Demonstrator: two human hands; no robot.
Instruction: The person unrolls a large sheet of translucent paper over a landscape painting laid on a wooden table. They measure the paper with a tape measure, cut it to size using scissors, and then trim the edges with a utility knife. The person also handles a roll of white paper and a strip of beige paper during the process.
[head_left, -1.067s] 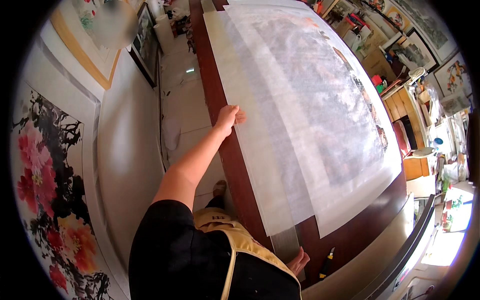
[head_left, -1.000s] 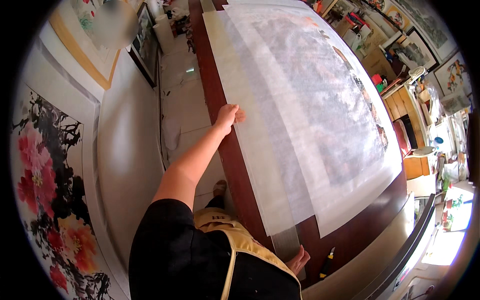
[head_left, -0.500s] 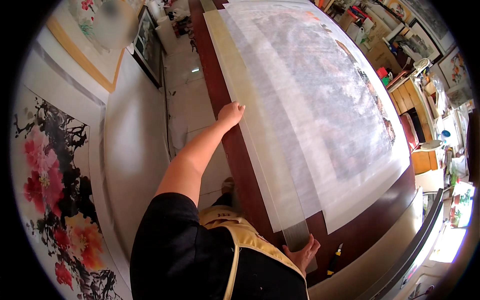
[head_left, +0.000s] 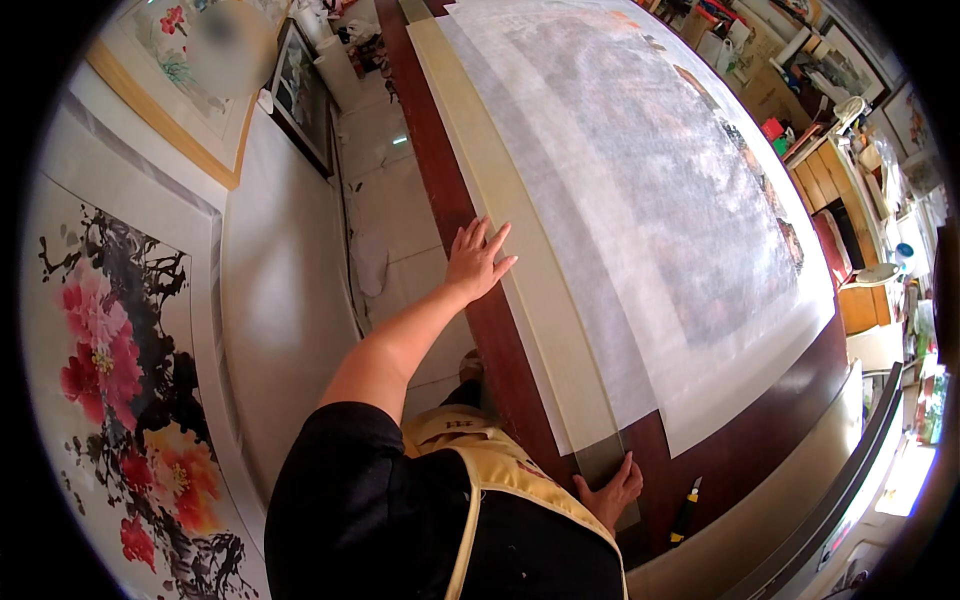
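Note:
A long, clear, yellowish straightedge lies along the left edge of a large sheet of white paper. Through the paper a painting shows faintly, its colours plain only along the right side. My left hand is open, fingers spread, with its fingertips on the straightedge's outer side and the paper margin. At the near end my right hand rests against the straightedge, thumb and fingers apart. A yellow and black utility knife lies on the dark red table, to the right of that hand.
Left of the table runs a tiled floor beside a wall with a flower painting and framed pictures. A wooden cabinet and clutter stand at the far right. A pale panel with a dark edge borders the near right.
My left hand has gone from a closed grip at the edge to spread fingers, slightly nearer me. The straightedge seems moved slightly left across the paper. My right hand stays at its near end.

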